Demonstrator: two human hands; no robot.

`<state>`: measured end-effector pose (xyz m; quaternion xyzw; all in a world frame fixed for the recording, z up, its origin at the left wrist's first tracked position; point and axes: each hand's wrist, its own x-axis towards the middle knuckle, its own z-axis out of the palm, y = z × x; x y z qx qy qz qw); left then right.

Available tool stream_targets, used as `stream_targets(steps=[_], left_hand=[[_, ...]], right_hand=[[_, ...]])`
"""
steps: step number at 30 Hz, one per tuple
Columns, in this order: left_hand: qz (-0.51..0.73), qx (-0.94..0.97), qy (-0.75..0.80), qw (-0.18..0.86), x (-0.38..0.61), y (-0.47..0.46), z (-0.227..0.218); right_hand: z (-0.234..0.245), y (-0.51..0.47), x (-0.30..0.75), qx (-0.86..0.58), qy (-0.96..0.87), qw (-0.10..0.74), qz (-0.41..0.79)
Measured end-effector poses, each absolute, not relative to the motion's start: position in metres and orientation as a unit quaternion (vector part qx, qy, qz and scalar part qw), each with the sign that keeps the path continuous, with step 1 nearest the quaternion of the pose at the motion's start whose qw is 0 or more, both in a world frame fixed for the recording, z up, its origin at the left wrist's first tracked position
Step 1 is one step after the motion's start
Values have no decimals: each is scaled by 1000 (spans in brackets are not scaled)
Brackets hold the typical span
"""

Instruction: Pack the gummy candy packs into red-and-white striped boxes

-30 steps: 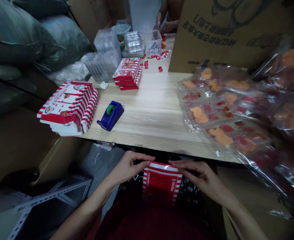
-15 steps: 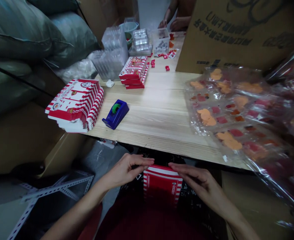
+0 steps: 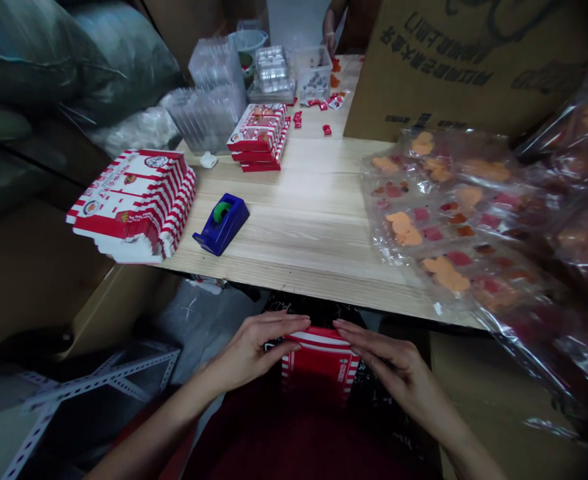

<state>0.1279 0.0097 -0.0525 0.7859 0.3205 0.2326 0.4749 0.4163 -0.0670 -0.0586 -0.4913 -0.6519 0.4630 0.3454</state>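
A red-and-white box (image 3: 319, 377) sits over the person's lap, below the near edge of the table (image 3: 304, 227). Its white-banded top edge runs crosswise and faces the table; the striped sides run back toward the body, where the lower end is lost in shadow, so its long axis cannot be told. The left hand (image 3: 254, 343) and right hand (image 3: 394, 360) close on its two upper corners, fingers extended inward along the top edge, thumbs lower, forearms angling in from either side. Small white lettering on the box's right is sideways and too small to read. On the table, a blue tape dispenser (image 3: 223, 225) stands beside a stack of striped cartons (image 3: 134, 200) with illegible red print. Upside-down Chinese characters cover a brown cardboard box (image 3: 414, 87).
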Motion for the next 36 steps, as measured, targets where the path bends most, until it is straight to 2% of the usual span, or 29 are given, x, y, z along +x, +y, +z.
stream_targets(steps=[11, 20, 22, 24, 26, 28, 36], left_hand=[[293, 719, 322, 542, 127, 10, -69], [333, 599, 425, 592, 147, 2, -100], [349, 606, 471, 539, 141, 12, -97], [397, 626, 542, 395, 122, 33, -86], [445, 620, 612, 208, 92, 62, -71], [436, 594, 664, 127, 62, 95, -58], [351, 510, 689, 377, 22, 168, -54]], right_hand=[[-64, -67, 401, -496, -636, 392, 442], [-95, -56, 394, -537, -590, 437, 416], [-100, -52, 399, -558, -575, 439, 407], [-102, -51, 405, -566, -567, 436, 409], [-101, -52, 408, -556, -574, 435, 415], [-97, -53, 406, -538, -588, 441, 412], [-89, -46, 397, -503, -626, 431, 412]])
